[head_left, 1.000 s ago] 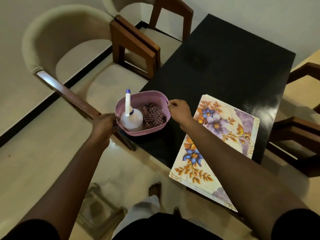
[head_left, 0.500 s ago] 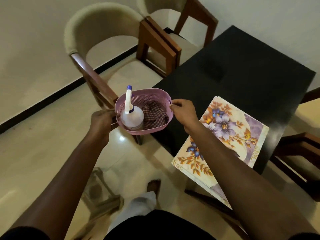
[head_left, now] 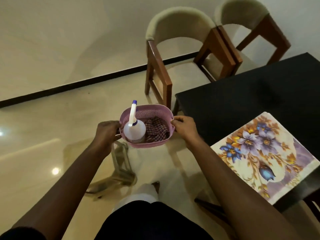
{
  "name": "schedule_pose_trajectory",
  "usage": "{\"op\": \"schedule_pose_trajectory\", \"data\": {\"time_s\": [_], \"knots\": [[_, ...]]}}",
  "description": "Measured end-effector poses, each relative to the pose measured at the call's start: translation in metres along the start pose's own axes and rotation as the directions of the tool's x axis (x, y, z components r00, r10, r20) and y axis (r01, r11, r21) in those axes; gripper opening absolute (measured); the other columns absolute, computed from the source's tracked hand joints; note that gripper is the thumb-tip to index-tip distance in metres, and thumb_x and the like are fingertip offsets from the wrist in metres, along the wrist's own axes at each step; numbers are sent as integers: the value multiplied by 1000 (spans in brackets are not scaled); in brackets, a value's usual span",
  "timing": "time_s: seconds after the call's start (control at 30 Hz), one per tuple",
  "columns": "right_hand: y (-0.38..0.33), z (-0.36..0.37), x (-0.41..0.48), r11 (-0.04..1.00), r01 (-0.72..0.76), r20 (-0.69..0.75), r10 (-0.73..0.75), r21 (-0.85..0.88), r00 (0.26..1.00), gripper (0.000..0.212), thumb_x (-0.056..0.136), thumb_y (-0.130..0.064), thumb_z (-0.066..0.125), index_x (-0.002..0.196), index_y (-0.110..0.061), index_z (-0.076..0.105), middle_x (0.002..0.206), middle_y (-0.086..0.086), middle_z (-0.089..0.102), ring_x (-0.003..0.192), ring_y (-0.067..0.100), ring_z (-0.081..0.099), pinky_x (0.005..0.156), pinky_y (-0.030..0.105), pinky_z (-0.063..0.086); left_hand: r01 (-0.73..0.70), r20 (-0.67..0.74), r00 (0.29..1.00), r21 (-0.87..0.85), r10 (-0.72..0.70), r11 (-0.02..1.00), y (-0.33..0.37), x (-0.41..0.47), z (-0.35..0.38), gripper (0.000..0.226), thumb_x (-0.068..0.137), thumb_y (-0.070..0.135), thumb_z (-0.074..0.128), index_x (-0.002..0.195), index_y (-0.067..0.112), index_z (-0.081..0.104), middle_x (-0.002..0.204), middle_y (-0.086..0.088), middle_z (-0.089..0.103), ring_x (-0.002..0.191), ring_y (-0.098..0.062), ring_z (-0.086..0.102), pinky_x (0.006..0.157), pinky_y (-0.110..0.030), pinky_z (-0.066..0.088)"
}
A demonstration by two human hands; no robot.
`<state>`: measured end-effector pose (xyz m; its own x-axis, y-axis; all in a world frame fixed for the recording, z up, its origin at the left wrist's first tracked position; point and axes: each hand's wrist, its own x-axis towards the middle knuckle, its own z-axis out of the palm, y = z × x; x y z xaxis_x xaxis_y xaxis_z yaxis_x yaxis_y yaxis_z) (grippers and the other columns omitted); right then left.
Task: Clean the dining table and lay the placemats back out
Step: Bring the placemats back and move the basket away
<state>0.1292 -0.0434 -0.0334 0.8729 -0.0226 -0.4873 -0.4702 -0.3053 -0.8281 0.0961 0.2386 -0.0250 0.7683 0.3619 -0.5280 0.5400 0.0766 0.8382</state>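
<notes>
I hold a small pink perforated basket in the air above the floor, left of the black dining table. My left hand grips its left rim and my right hand grips its right rim. Inside stand a white spray bottle with a blue-tipped nozzle and a crumpled checked cloth. A stack of floral placemats lies on the table's near corner, overhanging the edge.
Two wooden chairs with cream padded backs stand side by side at the table's far left side. A glossy cream floor spreads to the left, up to a wall with a black skirting line. My legs show below.
The basket has come off the table corner and moved left, out over the floor, still held by both hands. My view has swung left, shifting table and placemats to the right.
</notes>
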Motion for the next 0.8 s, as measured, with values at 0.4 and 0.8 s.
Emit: {"op": "schedule_pose_trajectory", "data": {"time_s": [0.4, 0.8], "knots": [[8, 161, -5, 984, 30, 150, -3, -177, 989, 10, 94, -18, 70, 92, -25, 77, 92, -3, 77, 91, 16, 73, 87, 45, 64, 135, -184, 971, -89, -150, 987, -70, 5, -146, 15, 91, -1, 65, 99, -6, 77, 104, -29, 76, 94, -38, 72, 79, -44, 61], [20, 308, 21, 951, -208, 223, 260, -230, 939, 28, 89, -13, 78, 118, -11, 77, 91, -12, 71, 91, 10, 68, 95, 40, 60, 299, -142, 937, -138, -318, 944, -139, 91, -267, 21, 90, 8, 63, 101, 1, 80, 108, -25, 76, 108, -37, 73, 78, -42, 62]]}}
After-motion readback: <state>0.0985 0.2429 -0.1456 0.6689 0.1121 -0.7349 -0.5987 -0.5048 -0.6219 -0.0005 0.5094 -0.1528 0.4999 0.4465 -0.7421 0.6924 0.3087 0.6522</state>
